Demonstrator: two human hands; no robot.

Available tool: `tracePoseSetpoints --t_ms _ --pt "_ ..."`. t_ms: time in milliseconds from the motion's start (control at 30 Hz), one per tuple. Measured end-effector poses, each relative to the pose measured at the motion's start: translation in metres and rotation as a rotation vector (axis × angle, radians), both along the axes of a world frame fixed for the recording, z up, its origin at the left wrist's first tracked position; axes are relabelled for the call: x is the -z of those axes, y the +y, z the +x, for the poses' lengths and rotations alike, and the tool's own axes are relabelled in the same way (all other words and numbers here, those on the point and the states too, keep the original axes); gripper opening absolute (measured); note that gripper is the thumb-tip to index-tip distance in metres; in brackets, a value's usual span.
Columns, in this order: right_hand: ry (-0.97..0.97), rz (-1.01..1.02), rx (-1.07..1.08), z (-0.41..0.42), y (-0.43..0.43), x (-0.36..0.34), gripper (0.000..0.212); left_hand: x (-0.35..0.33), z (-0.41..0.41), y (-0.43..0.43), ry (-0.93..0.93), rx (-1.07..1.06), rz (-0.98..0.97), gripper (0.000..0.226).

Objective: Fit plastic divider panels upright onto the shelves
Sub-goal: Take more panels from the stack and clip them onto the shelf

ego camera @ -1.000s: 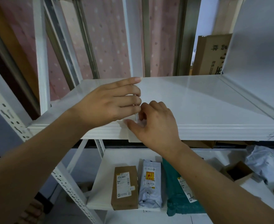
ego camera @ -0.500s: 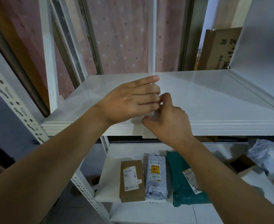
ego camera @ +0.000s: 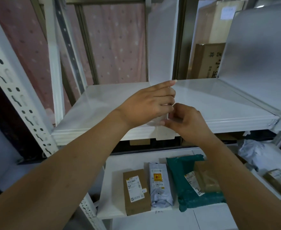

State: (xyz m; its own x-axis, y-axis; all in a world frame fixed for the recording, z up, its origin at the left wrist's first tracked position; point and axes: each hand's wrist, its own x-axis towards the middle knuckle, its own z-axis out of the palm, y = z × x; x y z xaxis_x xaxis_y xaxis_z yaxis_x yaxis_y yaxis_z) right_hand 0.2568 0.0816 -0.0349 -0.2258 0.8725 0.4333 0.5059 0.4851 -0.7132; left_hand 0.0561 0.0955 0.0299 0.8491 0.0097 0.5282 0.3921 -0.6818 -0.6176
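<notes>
Both hands meet at the centre of the frame, at the front edge of the upper shelf (ego camera: 219, 103). The left hand (ego camera: 146, 103) lies flat against the left face of the divider panel (ego camera: 161, 47), fingers (ego camera: 168, 84) stretched straight and closed together, bracing it rather than gripping. The right hand (ego camera: 186, 120) is curled, its thumb and fingertips pinched on the panel's lower front corner; how firmly it holds is hard to tell, since the left hand covers the contact.

The panel stands upright on the shelf and rises to the top of the frame, with its front tab (ego camera: 164, 133) hanging over the shelf lip. A second before, the same hands worked lower at the lip with the panel's bottom edge barely shown; now the hands sit a little higher and the panel's whole height appears, so it looks seated and is probably being pressed home or trued.

At the right of the frame a second panel (ego camera: 256, 55) already stands on the shelf. Below, on the lower shelf (ego camera: 113, 188), lie a brown box (ego camera: 135, 191), a grey parcel (ego camera: 159, 185) and a green mailer (ego camera: 186, 180).
</notes>
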Motion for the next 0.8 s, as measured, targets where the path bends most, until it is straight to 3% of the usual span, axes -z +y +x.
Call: tracePoseSetpoints --t_ms 133,233,433,800 --pt "0.243 -0.071 -0.138 0.013 -0.006 -0.001 0.015 -0.003 0.002 -0.002 0.027 0.001 0.012 0.016" --pt "0.338 -0.075 -0.107 0.007 -0.012 0.0 0.014 -0.01 0.0 -0.003 0.079 -0.001 0.049 0.013" --pt "0.328 -0.086 0.035 -0.009 -0.012 -0.002 0.024 -0.033 -0.002 0.001 0.211 -0.033 0.135 0.016" --pt "0.313 -0.052 0.006 -0.005 -0.007 0.005 0.02 -0.03 0.003 0.0 0.181 -0.038 0.018 0.015"
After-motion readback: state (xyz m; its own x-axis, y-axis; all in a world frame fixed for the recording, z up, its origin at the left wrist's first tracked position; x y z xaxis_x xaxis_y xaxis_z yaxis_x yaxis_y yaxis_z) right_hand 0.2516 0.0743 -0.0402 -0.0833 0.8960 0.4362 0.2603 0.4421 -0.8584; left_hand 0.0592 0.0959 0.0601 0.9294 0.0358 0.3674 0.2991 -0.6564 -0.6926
